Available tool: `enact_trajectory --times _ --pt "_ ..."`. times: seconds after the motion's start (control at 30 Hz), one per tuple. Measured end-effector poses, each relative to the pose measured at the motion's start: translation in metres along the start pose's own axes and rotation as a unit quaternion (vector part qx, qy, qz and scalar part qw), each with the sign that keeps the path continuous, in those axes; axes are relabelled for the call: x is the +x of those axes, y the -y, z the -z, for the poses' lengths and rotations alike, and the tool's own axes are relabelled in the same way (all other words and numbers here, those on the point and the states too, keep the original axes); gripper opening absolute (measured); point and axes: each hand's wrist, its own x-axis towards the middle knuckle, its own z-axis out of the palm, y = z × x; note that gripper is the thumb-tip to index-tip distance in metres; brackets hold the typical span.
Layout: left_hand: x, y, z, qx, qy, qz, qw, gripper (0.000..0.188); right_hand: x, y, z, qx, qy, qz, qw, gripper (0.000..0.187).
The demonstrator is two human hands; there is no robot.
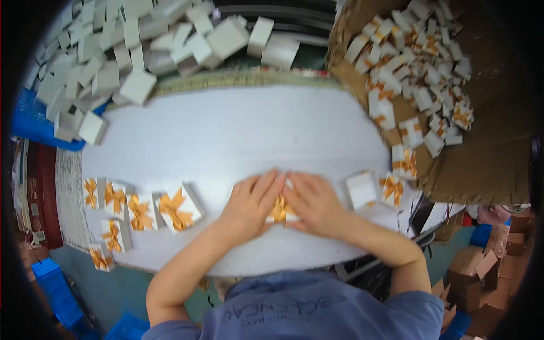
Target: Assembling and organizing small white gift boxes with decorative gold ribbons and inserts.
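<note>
Both of my hands are at a small white gift box point(280, 214) with a golden-orange ribbon bow, close to the near side of the white table. From the left, my left hand point(249, 205) wraps round the box, its fingers meeting the other hand's at the top. My right hand point(315, 205) grips it from the right, and most of the box is hidden under the fingers. To the left several bowed white boxes point(180, 207) stand grouped. On the right lie a white box point(361, 190) and a smaller box with a bow point(391, 190).
Plain white boxes point(137, 86) are heaped at the far left, partly over a blue crate point(31, 116). A large open cardboard carton point(481, 170) at the right holds many ribboned boxes. The white tabletop point(243, 124) spreads between them. Blue bins point(56, 292) stand at the lower left.
</note>
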Motion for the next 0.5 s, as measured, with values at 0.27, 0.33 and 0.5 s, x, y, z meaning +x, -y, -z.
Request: enact_trajectory --times 0.27,0.33,0.5 --pt "-0.009 0.0 0.051 0.171 0.086 0.033 0.981 0.089 0.046 -0.031 0.043 -0.03 0.14 0.042 0.989 0.074" --pt "-0.025 0.021 0.074 0.233 0.058 0.232 0.942 0.089 0.111 -0.059 0.087 -0.142 0.038 0.057 0.987 0.073" --pt "-0.101 0.037 0.084 0.194 -0.099 0.436 0.873 0.09 0.279 -0.119 0.189 -0.286 -0.376 0.209 0.856 0.081"
